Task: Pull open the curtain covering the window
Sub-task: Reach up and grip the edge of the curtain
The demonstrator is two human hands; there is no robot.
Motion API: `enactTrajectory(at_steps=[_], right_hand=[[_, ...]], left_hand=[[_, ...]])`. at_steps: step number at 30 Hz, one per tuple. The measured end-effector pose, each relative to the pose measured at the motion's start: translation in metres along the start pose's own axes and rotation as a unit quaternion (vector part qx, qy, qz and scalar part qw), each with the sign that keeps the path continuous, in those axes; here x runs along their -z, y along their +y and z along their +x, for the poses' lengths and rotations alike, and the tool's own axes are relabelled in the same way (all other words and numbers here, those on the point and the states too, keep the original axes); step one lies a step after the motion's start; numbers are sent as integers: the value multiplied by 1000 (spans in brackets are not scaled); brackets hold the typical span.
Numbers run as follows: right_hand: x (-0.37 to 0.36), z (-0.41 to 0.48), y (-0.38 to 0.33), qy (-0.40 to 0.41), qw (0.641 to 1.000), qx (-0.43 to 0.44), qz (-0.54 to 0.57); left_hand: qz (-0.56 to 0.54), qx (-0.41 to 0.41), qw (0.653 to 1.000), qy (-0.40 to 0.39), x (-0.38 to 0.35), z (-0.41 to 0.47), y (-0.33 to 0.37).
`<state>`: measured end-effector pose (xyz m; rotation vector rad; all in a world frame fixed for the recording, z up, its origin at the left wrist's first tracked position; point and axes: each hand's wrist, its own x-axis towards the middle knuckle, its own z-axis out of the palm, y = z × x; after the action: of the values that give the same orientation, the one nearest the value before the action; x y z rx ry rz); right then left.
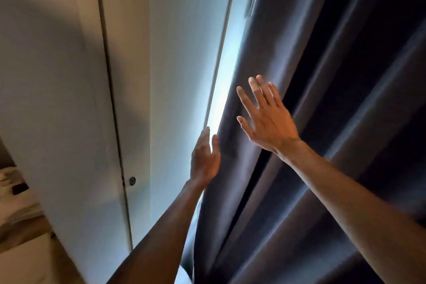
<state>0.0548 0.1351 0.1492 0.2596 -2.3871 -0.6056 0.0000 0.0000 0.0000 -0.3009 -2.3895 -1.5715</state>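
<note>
Both hands are held open: the left hand [204,159] is positioned at the dark curtain's [311,122] lit edge, the right hand [267,120] spread against its folds.

Both arms reach up, left hand [205,159] edge-on, right hand [267,120] flat, fingers spread

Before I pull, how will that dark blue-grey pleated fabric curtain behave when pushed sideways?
The dark blue-grey pleated fabric curtain hangs in deep soft folds, so it will probably bunch rather than slide as one sheet. It looks thick, letting light past only at its edge, so likely somewhat heavy. The open left hand and right hand may slip unless they grip a fold.
</note>
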Motion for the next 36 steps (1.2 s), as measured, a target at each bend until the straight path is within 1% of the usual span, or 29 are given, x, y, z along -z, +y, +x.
enactTrajectory(at_steps=[2,3,6,8,10,11,13,14,15,17,19,21,25,27,29,31,34,36], right_hand=[[-2,16,6,-12,1000,5,-3],[-6,25,10,-5,1000,8,-14],[-13,49,16,-9,998,42,-37],[-15,66,21,-10,997,54,-62],[-20,81,27,-16,996,41,-74],[-22,88,30,-18,996,30,-77],[-27,100,34,-22,996,26,-83],[-29,105,35,-24,996,34,-85],[-32,110,36,-25,995,43,-86],[-35,120,37,-20,994,54,-89],[-37,129,42,-30,992,53,-110],[-38,134,44,-57,988,50,-133],[-44,137,47,-90,981,29,-168],[-47,138,50,-100,979,17,-179],[-51,136,51,-116,975,16,-187],[-53,137,51,-112,975,20,-192],[-53,136,53,-98,977,32,-187],[-50,133,53,-96,977,49,-185]], left_hand=[[-77,28,997,11,-7,15,1],[-104,35,994,11,-14,25,3],[-177,74,981,-4,-34,50,10],[-238,112,965,-20,-41,65,15],[-292,161,942,-35,-52,75,15],[-308,185,932,-43,-58,81,12],[-327,206,920,-67,-70,96,3],[-336,203,915,-92,-77,103,-2],[-359,203,903,-118,-84,109,-7],[-426,190,867,-176,-97,117,-7],[-446,202,842,-227,-93,116,7],[-459,198,832,-240,-94,114,10],[-457,224,811,-289,-96,109,4],[-466,200,801,-318,-102,108,-2],[-452,204,797,-344,-103,103,-8],[-453,208,796,-343,-105,100,-15],[-434,228,816,-306,-109,100,-26],[-401,212,843,-288,-117,97,-36]])
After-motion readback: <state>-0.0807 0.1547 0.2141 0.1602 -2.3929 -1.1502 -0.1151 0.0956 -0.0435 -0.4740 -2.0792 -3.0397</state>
